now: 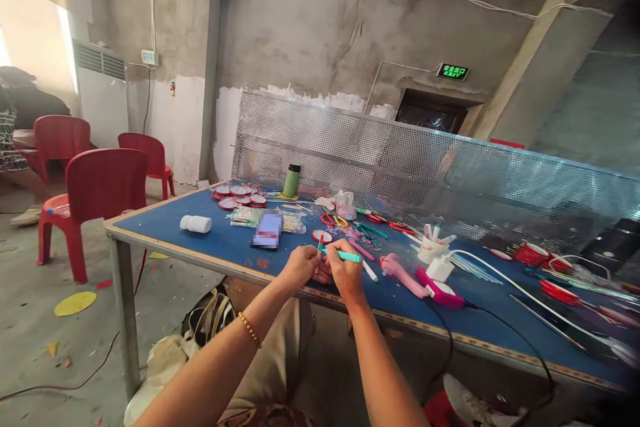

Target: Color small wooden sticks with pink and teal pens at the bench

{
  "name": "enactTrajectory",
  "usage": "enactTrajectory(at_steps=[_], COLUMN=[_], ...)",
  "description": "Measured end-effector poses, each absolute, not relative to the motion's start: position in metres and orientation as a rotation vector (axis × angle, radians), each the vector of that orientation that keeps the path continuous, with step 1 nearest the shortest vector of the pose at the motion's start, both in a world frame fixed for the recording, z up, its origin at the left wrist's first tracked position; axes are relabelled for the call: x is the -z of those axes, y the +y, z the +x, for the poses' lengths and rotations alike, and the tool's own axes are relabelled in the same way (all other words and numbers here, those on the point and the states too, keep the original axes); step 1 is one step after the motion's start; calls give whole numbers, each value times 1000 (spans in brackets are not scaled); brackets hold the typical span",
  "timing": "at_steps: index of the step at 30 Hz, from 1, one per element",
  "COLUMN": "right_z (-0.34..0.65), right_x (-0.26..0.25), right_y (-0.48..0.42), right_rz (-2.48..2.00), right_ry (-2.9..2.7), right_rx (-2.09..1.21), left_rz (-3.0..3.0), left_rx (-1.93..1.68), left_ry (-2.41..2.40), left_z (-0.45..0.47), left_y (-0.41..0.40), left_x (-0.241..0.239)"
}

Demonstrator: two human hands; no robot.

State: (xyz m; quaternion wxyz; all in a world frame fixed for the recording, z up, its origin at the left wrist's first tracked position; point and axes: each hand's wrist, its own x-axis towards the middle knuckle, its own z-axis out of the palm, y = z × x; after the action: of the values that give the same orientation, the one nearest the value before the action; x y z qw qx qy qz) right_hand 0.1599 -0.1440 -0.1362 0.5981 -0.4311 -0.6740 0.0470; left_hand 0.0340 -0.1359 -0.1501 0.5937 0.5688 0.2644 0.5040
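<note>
My right hand (346, 272) is closed around a teal marker pen (349, 256), its tip pointing left toward my other hand. My left hand (301, 265) is closed on a small, thin upright piece, reddish at the top and greenish lower down (321, 244); its exact kind is too small to tell. Pen tip and piece meet or nearly meet; contact is unclear. Just beyond the fingers lies a white disc with a red rim (321, 235). A white pen with a green end (371, 271) rests on the blue table (165, 235) beside my right hand.
Left of my hands are a phone (267, 231), a white bottle (195, 224) and red-rimmed discs (240, 191). Scissors (334, 220) lie behind. To the right are a pink glue gun (404, 275), a cup of pens (434, 247) and cables. A perforated metal screen (320, 140) borders the back.
</note>
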Motion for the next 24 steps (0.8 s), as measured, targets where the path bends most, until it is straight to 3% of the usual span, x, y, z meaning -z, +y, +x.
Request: enactTrajectory(at_steps=[24], right_z=[159], right_x=[135], right_y=[-146], right_rz=[-998], right_ry=[-1555], right_rx=[-120], left_rz=[1313], left_rx=[-1154], left_ry=[612], left_z=[34], left_y=[-136], left_x=[151])
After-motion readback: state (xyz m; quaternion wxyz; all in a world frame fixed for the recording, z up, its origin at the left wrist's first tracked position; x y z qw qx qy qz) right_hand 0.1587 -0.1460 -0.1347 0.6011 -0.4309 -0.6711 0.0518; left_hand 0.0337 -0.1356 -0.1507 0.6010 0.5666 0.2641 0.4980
